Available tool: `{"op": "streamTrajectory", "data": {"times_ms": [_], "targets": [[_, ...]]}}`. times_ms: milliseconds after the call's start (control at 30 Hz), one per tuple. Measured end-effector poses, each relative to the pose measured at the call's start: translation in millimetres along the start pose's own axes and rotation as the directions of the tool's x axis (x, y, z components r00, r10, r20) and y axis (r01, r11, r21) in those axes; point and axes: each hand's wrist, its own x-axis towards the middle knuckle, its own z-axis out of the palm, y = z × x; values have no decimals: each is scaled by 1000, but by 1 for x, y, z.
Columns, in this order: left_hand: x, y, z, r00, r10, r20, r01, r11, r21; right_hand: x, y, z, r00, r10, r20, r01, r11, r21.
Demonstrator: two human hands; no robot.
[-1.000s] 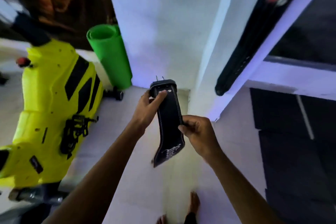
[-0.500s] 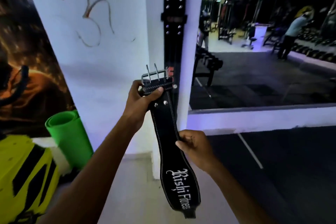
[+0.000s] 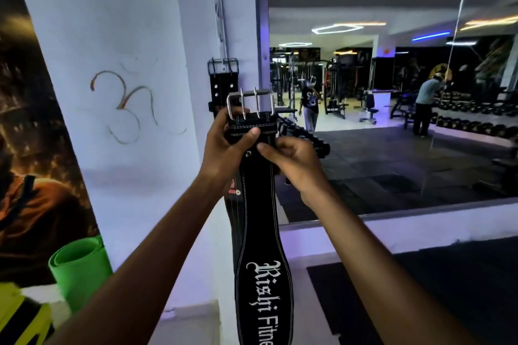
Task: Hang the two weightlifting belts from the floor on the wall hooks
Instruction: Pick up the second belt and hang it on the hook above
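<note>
A black weightlifting belt (image 3: 260,235) with white lettering hangs straight down in front of me, its steel buckle (image 3: 250,101) at the top. My left hand (image 3: 228,145) grips the strap just below the buckle. My right hand (image 3: 291,161) pinches the same strap from the right side. Behind it, a second black belt (image 3: 221,84) hangs by its buckle from a metal hook rack (image 3: 220,17) on the white pillar. The held buckle is a little lower than and to the right of the hung belt's buckle.
A large wall mirror (image 3: 392,109) fills the right, showing gym machines and two people. A rolled green mat (image 3: 80,269) leans at the pillar's foot on the left, beside a yellow machine (image 3: 22,316). Black floor mats (image 3: 420,294) lie at the lower right.
The belt has risen toward the hung belt's buckle. My right hand has slid from mid-strap up to just below the buckle, next to my left hand. My view tilted upward.
</note>
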Motion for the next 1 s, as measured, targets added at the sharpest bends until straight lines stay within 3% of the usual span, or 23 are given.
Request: {"op": "streamTrajectory", "data": {"times_ms": [200, 400, 667, 867, 933, 1000], "targets": [[34, 40, 1, 997, 22, -77, -26, 999, -45, -19, 26, 22, 998, -56, -24, 57, 998, 9], [54, 59, -22, 993, -54, -102, 49, 997, -57, -109, 135, 26, 966, 250, 64, -243, 965, -100], [63, 53, -34, 994, -72, -80, 70, 997, -21, -4, 50, 47, 1000, -13, -21, 16, 989, 149], [70, 62, -51, 989, -66, -131, 63, 998, -25, -90, 168, 39, 941, 329, 84, -324, 944, -63], [68, 55, -53, 986, -88, -143, 83, 996, -36, -90, 167, 33, 920, 364, 146, -346, 929, -131], [66, 47, -53, 981, -110, -160, 102, 993, -59, -66, 132, 35, 941, 286, 178, -271, 957, -106]]}}
